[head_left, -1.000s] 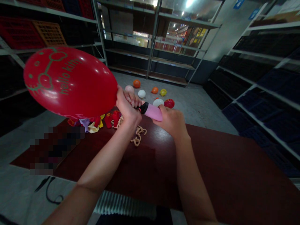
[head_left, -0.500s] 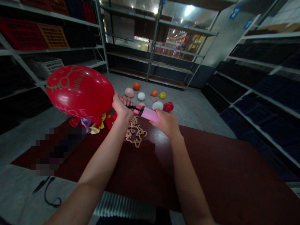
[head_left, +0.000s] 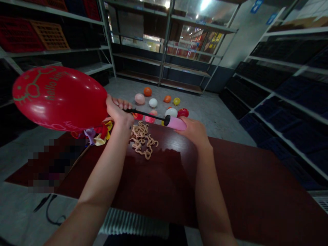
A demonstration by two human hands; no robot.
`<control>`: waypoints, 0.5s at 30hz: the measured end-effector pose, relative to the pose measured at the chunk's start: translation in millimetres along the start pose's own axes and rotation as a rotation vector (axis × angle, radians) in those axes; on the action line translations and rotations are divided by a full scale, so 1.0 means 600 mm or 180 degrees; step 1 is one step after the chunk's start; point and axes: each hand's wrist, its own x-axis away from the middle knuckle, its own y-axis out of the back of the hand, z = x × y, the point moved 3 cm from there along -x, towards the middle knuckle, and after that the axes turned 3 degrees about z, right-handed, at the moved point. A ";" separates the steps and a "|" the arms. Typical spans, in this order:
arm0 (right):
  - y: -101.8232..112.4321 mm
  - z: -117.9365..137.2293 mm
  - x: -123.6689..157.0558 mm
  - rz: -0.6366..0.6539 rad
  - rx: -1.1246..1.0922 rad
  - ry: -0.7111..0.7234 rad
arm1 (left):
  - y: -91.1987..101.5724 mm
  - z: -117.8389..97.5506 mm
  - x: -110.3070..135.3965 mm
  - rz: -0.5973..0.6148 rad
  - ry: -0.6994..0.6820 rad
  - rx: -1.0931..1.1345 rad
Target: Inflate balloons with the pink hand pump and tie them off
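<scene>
My left hand (head_left: 119, 110) is closed around the neck of a large red balloon (head_left: 61, 99) and the black end of a hand pump. The balloon is inflated, printed with "hello kitty", and extends to the left. My right hand (head_left: 193, 131) grips the pink barrel of the balloon pump (head_left: 176, 123). A long stretch of the pump's black rod shows between my two hands. Below, on the dark brown table (head_left: 159, 184), lies a heap of tan twisted strands (head_left: 143, 140). Limp balloons (head_left: 98, 133) in purple, red, yellow and cream lie by my left forearm.
Several inflated balloons (head_left: 153, 102) in orange, pink, white, yellow and red rest on the floor past the table. Metal shelves (head_left: 161, 65) stand at the back and both sides, with crates (head_left: 48, 36) at the left. A blurred-out patch covers the table's left end.
My hands have moved apart, the left one leftward with the balloon and the right one rightward with the pink barrel. More of the pump's black rod is exposed.
</scene>
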 end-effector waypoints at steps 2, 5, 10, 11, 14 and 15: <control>0.010 0.008 0.001 -0.0172 0.0145 0.0023 | -0.006 -0.005 0.008 0.0118 -0.0098 -0.0033; 0.028 0.021 0.002 -0.0335 0.0410 0.0043 | -0.017 -0.001 0.026 0.0309 -0.0109 0.0039; 0.045 0.055 0.001 -0.0298 0.0657 0.0148 | -0.025 0.045 0.062 0.0274 0.0142 0.0197; 0.045 0.065 0.000 -0.0268 0.0679 0.0175 | -0.024 0.058 0.068 0.0283 0.0211 0.0187; 0.041 0.094 -0.004 -0.0184 0.0745 0.0239 | -0.014 0.091 0.077 0.0316 0.0393 0.0134; 0.038 0.100 -0.005 -0.0152 0.0756 0.0227 | -0.009 0.099 0.076 0.0294 0.0452 0.0113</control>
